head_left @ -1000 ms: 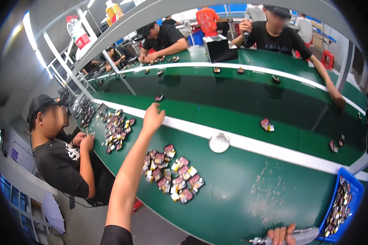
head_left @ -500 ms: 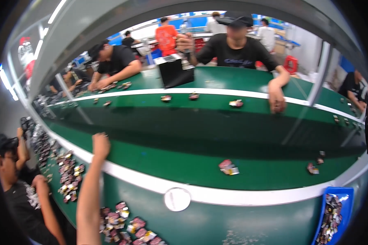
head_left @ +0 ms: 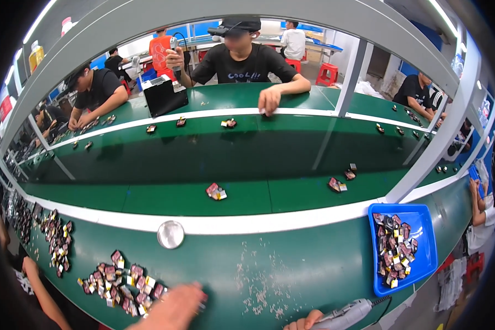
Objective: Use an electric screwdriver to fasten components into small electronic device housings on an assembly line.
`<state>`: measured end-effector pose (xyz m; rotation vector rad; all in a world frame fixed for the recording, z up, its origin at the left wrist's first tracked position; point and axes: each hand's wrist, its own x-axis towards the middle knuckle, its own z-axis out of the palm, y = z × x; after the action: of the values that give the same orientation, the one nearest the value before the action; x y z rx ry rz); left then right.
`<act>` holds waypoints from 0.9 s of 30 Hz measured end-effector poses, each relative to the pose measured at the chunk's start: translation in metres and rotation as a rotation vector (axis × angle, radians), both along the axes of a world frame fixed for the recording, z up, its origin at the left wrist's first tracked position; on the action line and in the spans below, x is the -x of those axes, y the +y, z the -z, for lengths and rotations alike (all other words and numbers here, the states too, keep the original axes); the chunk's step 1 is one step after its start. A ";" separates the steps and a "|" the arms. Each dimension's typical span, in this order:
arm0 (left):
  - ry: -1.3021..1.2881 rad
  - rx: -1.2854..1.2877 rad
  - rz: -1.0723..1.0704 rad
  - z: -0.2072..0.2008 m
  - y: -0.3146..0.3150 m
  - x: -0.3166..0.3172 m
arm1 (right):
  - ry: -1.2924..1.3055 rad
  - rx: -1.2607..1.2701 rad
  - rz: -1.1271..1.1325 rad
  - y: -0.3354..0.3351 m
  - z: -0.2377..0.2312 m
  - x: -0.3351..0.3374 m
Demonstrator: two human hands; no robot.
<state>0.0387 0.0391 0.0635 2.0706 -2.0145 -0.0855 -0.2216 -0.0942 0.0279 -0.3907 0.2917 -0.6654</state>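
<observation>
My left hand (head_left: pixel 176 306), blurred by motion, is at the right edge of a pile of small pink-and-black parts (head_left: pixel 111 278) with white and yellow pieces. The reddish edge of one such part (head_left: pixel 203 298) shows at its fingertips. At the lower edge, my right hand (head_left: pixel 303 320) is closed round a grey corded power tool (head_left: pixel 344 314) lying almost level; its working end is hidden. Between and beyond my hands, many tiny pale bits (head_left: pixel 264 280) lie scattered on the green worktop (head_left: pixel 324 258).
A round metal dish (head_left: pixel 170 235) stands by the white rail (head_left: pixel 247 223). At right, a blue tray (head_left: pixel 426 242) holds more parts. Beyond the rail, parts sit on the green belt (head_left: pixel 247 196). Across it, a person (head_left: pixel 242 60) holds a similar tool. Grey frame posts (head_left: pixel 423 157) rise at right.
My left hand has come back from above the belt to beside the near pile. The view has swung right, bringing my right hand with the power tool and the whole blue tray into sight.
</observation>
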 end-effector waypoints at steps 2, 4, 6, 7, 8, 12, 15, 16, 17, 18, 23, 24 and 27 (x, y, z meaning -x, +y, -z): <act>-0.106 0.098 0.148 0.009 0.012 0.043 | 0.008 -0.011 -0.044 0.004 -0.001 -0.002; 0.032 0.067 0.139 0.020 0.019 0.067 | -0.045 0.022 -0.080 0.010 0.001 -0.005; -0.006 0.099 0.134 0.041 0.014 0.066 | 0.005 0.181 -0.041 0.007 0.018 -0.006; 0.051 0.078 0.114 0.042 0.011 0.068 | 0.048 0.179 -0.021 0.008 0.023 -0.002; 0.109 0.059 0.091 0.042 0.006 0.068 | 0.095 0.180 -0.005 0.010 0.026 0.002; 0.162 0.079 0.030 0.044 0.020 0.064 | 0.029 0.143 -0.068 0.033 0.034 -0.006; 0.134 0.135 0.050 0.047 0.027 0.071 | 0.088 0.175 -0.076 0.049 0.032 -0.007; 0.092 0.161 0.062 0.047 0.026 0.070 | 0.073 0.185 -0.070 0.056 0.031 -0.007; 0.057 0.182 0.076 0.048 0.022 0.071 | 0.107 0.171 -0.090 0.061 0.029 -0.008; 0.022 0.206 0.092 0.049 0.022 0.072 | 0.142 0.158 -0.106 0.067 0.027 -0.010; -0.167 0.288 0.170 0.040 0.023 0.090 | 0.245 -0.100 -0.201 0.102 0.012 -0.007; -0.174 0.302 0.166 0.042 0.023 0.091 | 0.295 -0.121 -0.241 0.104 0.013 -0.009; -0.089 0.334 0.086 0.057 0.034 0.111 | 0.383 -0.132 -0.220 0.110 0.011 -0.005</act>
<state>-0.0725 0.0730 0.0061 1.8093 -2.0061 0.3117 -0.2168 0.0156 0.0165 -0.4159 0.6436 -0.3491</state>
